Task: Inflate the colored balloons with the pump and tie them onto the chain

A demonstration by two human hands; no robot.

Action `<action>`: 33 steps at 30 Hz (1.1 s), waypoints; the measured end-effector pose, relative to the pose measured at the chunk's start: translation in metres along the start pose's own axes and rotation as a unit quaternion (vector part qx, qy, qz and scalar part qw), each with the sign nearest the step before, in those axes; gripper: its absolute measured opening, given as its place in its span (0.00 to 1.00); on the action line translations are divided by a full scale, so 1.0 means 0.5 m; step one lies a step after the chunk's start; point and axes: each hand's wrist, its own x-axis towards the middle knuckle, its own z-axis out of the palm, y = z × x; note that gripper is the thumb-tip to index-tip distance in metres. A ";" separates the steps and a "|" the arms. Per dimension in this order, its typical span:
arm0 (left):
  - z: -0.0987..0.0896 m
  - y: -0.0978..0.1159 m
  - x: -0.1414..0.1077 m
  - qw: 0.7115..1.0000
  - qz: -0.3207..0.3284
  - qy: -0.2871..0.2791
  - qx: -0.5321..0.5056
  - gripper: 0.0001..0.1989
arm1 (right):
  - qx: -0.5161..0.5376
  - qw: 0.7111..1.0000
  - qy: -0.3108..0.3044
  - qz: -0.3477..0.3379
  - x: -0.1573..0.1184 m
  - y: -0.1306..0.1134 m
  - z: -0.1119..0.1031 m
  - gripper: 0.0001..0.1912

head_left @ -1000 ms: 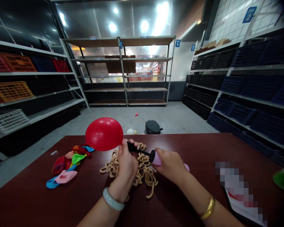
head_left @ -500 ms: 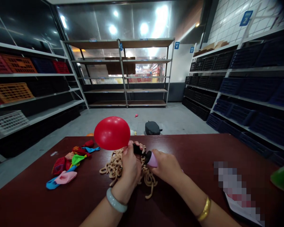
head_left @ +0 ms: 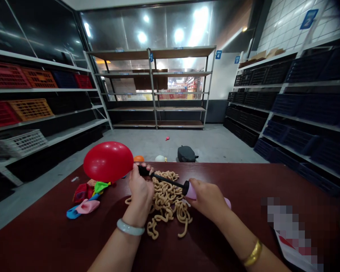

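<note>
Red rubber, swollen and shiny: that balloon sits at ten o'clock from the heap of tan cord on the table, if twelve is the side toward the far shelves. The left hand is curled around the black end of a hand pump where it meets the balloon's mouth. Whether the rubber is seated snugly there I can't tell; thumb and fingers hide it. The right hand, at three o'clock, is wrapped around the lilac barrel, and a long stretch of black rod shows between the two hands, slanting above the cord.

To pump this well, I'd say the left hand matters most: keep the mouth pinched firmly onto the tip, wrist quiet, so no air slips back. The right hand should drive straight along the rod's line, toward ten o'clock, and draw back toward four; pushing off that line could bend the rod or work the rubber loose. Full, even strokes beat short jabs. With the balloon already this round, I'd slow down and watch the skin for strain. Keeping the pump lifted off the cord also seems wise, as does leaving the limp balloons at nine o'clock undisturbed.
</note>
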 end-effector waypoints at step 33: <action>0.000 0.032 0.028 0.999 -0.018 -0.016 0.022 0.08 | -0.005 1.000 -0.014 0.004 -0.005 -0.025 -0.005 0.21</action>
